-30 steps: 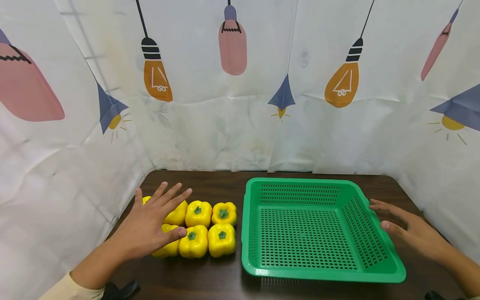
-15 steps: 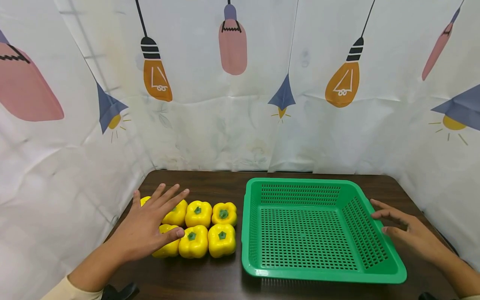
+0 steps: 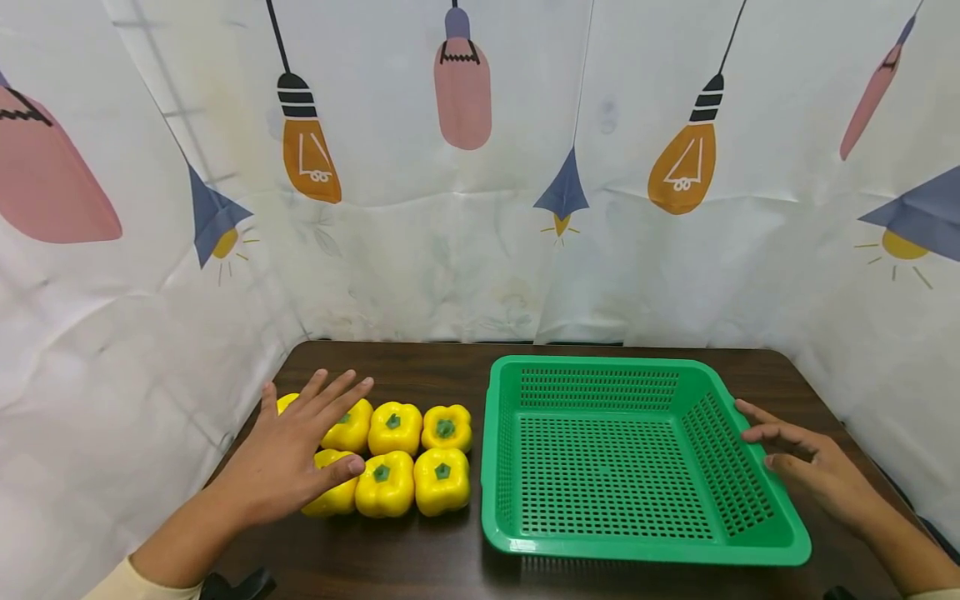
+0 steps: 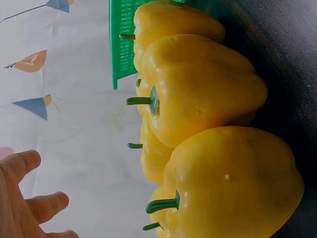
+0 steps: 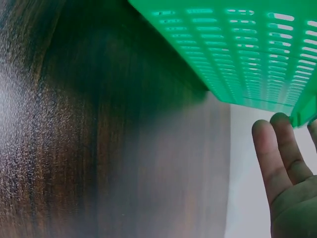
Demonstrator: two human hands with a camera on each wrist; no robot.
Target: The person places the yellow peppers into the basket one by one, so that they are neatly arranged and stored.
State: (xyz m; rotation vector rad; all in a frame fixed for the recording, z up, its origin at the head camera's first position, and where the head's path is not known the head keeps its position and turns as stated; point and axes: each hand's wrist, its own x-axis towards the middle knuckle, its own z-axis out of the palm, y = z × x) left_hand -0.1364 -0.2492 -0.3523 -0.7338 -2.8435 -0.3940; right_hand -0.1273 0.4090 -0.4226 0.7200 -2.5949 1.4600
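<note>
Several yellow bell peppers [image 3: 385,486] with green stems stand packed in two rows on the left of the table. Over the leftmost ones spreads my left hand [image 3: 288,457], fingers straight and apart, holding nothing and partly covering them. In the left wrist view its fingertips stay off to the side of the stems of the peppers [image 4: 237,183]. A green perforated plastic basket [image 3: 645,550] sits to the right with nothing in it. My right hand [image 3: 828,471] is at its right rim, fingers slightly bent; the right wrist view has the fingertips right by the basket's edge [image 5: 247,54].
The dark wooden table [image 3: 420,554] has rounded back corners. White curtains [image 3: 480,267] printed with lamps and bulbs surround it on the back and both sides. A narrow strip of table separates the peppers from the basket.
My left hand has drifted slightly left and down, still spread. The right hand has shifted a little, its fingers bending somewhat more by the rim. Peppers and basket stay put.
</note>
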